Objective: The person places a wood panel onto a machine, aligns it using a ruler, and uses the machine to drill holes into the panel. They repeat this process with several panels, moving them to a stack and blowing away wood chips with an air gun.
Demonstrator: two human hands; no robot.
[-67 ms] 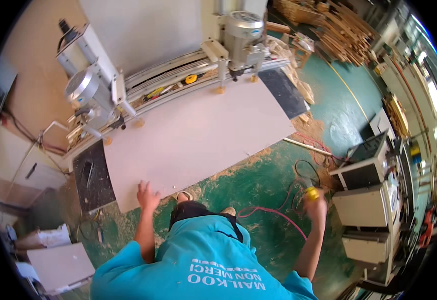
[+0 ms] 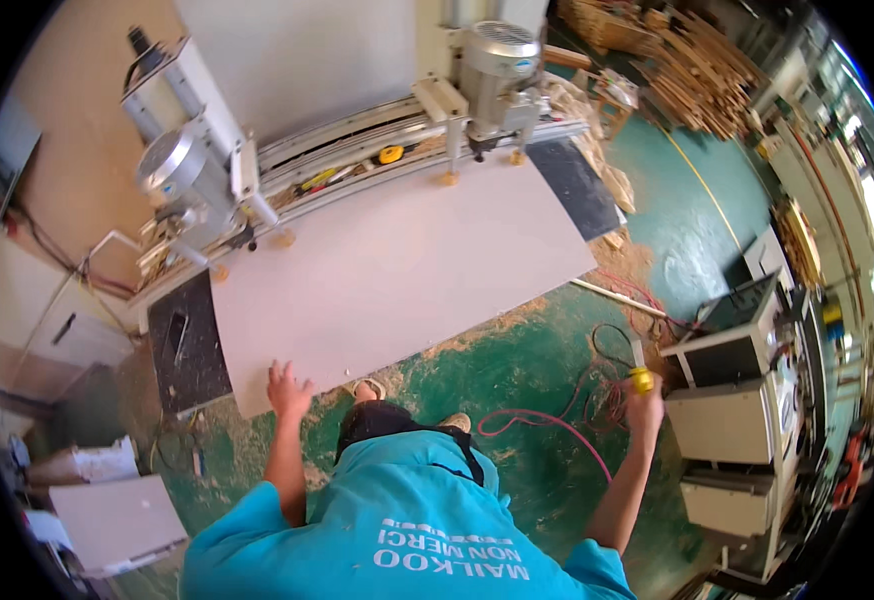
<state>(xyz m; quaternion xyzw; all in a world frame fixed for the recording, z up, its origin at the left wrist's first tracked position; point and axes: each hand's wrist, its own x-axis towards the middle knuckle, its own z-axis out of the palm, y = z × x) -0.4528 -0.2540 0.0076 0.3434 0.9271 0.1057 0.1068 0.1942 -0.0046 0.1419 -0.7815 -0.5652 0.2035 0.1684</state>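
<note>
A large pale pinkish-white panel [image 2: 397, 270] lies flat on the black bed of a drilling machine. My left hand [image 2: 288, 388] is at its near left edge, fingers spread and holding nothing; whether the fingertips rest on the panel I cannot tell. Out to the right, over the green floor, my right hand [image 2: 644, 408] is closed around a yellow-handled tool [image 2: 641, 380]. A pale, flat end points up from the tool, away from me; its exact kind is not clear.
Two silver motors [image 2: 502, 75] with clamp feet stand along the panel's far side. A yellow tape measure [image 2: 390, 154] lies on the machine rail. Pink hose [image 2: 557, 424] and sawdust cover parts of the floor. White cabinets [image 2: 722, 420] stand at the right, stacked wood [image 2: 702, 75] at the far right.
My right hand has moved slightly right, and the tool's pale end now shows more clearly, pointing up. The left hand has shifted slightly left, fingers still spread. The whole view has shifted a little.
</note>
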